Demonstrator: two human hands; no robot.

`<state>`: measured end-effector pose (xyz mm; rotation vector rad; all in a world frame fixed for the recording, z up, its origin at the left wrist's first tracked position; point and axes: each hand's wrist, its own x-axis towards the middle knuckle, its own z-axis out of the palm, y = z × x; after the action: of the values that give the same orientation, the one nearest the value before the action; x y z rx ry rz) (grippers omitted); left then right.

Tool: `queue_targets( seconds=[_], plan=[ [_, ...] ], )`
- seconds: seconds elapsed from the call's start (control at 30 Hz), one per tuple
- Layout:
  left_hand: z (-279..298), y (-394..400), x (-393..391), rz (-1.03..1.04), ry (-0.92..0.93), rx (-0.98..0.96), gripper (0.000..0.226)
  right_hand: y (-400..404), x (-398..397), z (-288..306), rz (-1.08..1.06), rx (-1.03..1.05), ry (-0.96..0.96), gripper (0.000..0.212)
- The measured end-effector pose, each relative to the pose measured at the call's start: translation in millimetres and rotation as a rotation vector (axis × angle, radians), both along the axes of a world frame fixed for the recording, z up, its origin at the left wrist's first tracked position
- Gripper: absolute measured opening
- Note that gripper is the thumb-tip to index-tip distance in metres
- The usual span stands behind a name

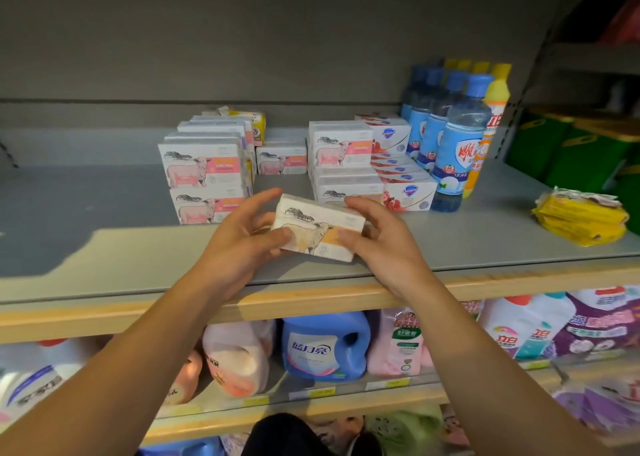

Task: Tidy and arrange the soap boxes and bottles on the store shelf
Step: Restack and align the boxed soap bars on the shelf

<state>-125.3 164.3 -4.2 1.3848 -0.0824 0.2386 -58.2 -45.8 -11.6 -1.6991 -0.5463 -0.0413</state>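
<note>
Both hands grip one sheep-print soap box [318,228] by its ends, left hand [239,237] thumb on its front, right hand [381,244] fingers curled over the top, near the grey shelf's [104,254] front edge. Behind stand stacked pink sheep soap boxes [204,178], then blue-capped bottles [453,143] at right.

L hand [239,244] + R hand [384,247] grip soap box [317,228] above shelf [138,247] front.
</note>
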Motion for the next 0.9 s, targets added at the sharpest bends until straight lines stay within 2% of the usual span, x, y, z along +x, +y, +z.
queue_targets(
  seconds=[0.13,0.23,0.43,0.53,0.63,0.77,0.83,0.9],
  plan=[
    [-1,-4,-2,0.049,-0.136,0.249,0.046,2,-8,2,-0.002,-0.034,-0.125,0.059],
    [0,-6,-4,0.071,-0.186,0.283,0.044,5,-14,4,-0.035,-0.105,-0.231,0.057],
    [5,-9,-4,0.072,-0.250,0.349,0.044,17,-21,12,-0.148,-0.441,-0.538,0.060],
    [10,-5,0,0.107,-0.248,0.413,0.043,15,-11,27,-0.156,-0.536,-0.632,0.058],
    [12,8,12,0.214,-0.191,0.677,0.040,9,11,48,-0.172,-0.568,-0.660,0.056],
    [6,24,25,0.247,-0.076,1.133,0.052,6,53,81,-0.264,-0.660,-0.684,0.057],
    [4,26,32,0.200,-0.084,1.277,0.059,6,75,94,-0.288,-0.684,-0.702,0.057],
    [2,25,39,0.169,-0.092,1.336,0.059,10,98,103,-0.292,-0.731,-0.681,0.056]
  ],
)
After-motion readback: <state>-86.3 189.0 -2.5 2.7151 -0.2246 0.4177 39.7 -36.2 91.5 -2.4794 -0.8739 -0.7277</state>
